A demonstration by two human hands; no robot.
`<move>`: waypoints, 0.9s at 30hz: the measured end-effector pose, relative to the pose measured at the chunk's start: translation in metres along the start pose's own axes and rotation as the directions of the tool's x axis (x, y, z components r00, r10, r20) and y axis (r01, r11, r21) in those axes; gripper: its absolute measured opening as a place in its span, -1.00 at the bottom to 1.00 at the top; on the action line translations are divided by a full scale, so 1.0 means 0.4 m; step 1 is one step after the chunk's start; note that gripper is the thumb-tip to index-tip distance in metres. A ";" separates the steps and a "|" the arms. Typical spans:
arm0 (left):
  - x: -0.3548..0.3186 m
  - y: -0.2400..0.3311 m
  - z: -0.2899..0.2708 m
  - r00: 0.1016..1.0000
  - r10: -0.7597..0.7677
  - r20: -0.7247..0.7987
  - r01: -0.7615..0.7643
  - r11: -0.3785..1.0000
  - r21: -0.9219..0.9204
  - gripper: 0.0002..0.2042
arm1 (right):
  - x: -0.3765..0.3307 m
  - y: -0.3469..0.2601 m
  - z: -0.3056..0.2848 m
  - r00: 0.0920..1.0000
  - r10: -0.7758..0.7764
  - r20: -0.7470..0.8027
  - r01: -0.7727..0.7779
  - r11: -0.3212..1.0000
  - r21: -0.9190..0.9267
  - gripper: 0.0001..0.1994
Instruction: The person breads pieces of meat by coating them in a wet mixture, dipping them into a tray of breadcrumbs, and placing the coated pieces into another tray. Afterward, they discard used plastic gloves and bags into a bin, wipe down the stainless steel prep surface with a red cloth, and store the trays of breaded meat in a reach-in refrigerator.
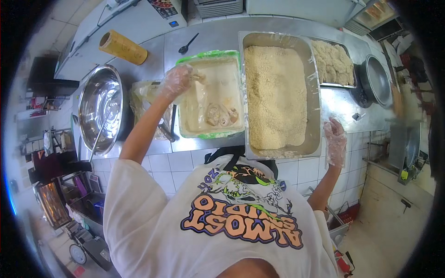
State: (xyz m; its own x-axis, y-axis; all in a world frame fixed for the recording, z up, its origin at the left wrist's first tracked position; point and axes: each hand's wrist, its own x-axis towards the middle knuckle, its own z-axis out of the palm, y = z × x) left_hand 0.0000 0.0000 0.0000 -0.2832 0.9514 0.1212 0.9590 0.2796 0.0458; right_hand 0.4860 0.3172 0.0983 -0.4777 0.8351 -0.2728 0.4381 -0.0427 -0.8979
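My left hand (177,82), in a clear plastic glove, is over the far left corner of a green-rimmed tub (211,56) of pale, runny batter. Its fingers are closed on a batter-coated piece of meat (198,77), much of which the hand hides. More wet pieces of meat (221,115) lie in the batter near the tub's front right. Right beside the tub stands a deep steel pan (315,99) filled with pale breading crumbs (277,95). My right hand (335,141), also gloved, hangs by the counter's front edge right of this pan, fingers loosely apart and holding nothing.
A tray of breaded pieces (332,63) sits behind the pan's right side, with a round metal pot (378,79) beyond. On the left are a large steel bowl (101,109), a roll of plastic film (123,47) and a plastic bag (144,95). A black spoon (187,43) lies behind the tub.
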 end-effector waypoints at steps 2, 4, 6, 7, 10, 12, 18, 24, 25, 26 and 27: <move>-0.012 0.018 0.051 0.991 -0.082 -0.103 0.083 0.997 0.006 -0.88 | -0.006 -0.022 0.021 1.000 0.012 -0.026 -0.014 0.994 -0.106 -0.57; -0.018 0.110 0.090 0.973 -0.224 -0.053 0.226 0.974 0.031 -0.86 | 0.004 -0.030 0.024 1.000 0.015 -0.023 -0.016 0.997 -0.074 -0.57; -0.052 0.178 0.142 0.950 -0.286 0.123 0.299 0.948 -0.108 -0.88 | 0.008 -0.015 0.027 1.000 0.031 -0.006 -0.031 0.998 -0.052 -0.57; -0.066 0.217 0.144 0.952 -0.280 0.126 0.294 0.949 -0.111 -0.88 | 0.014 0.009 0.024 1.000 0.028 -0.007 -0.028 1.000 -0.001 -0.58; -0.103 0.293 0.119 0.958 -0.182 0.220 0.217 0.965 -0.148 -0.88 | 0.025 0.042 0.013 1.000 -0.004 -0.004 0.004 0.999 0.049 -0.60; -0.107 0.307 0.076 0.950 -0.240 0.201 0.286 0.927 -0.245 -0.86 | 0.027 0.045 0.012 1.000 -0.031 0.005 0.030 0.998 0.050 -0.62; -0.055 0.296 -0.073 0.831 -0.361 0.422 0.523 0.766 -0.374 -0.77 | 0.033 0.029 0.019 1.000 -0.010 -0.001 0.010 1.000 0.007 -0.63; -0.010 0.259 0.069 0.733 -0.517 0.441 0.623 0.771 -0.132 -0.77 | 0.066 0.052 0.038 0.997 0.050 0.066 -0.051 0.999 0.007 -0.60; -0.013 0.244 0.092 0.735 -0.520 0.435 0.624 0.770 -0.134 -0.77 | 0.073 0.064 0.042 0.997 -0.003 0.083 0.002 1.000 0.008 -0.60; -0.025 0.221 0.112 0.777 -0.520 0.355 0.584 0.805 -0.101 -0.78 | 0.079 0.069 0.044 0.993 -0.056 0.102 0.055 0.998 0.011 -0.60; -0.028 0.206 0.128 0.818 -0.504 0.278 0.540 0.839 -0.068 -0.79 | 0.077 0.065 0.054 0.994 -0.058 0.098 0.058 0.998 0.009 -0.60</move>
State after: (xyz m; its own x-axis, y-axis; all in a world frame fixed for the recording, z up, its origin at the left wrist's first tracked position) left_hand 0.0828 0.0189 -0.0483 -0.7122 0.6732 -0.1992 0.6511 0.7395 0.1711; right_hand 0.4662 0.3300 0.0592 -0.5745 0.7786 -0.2525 0.4029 0.0005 -0.9152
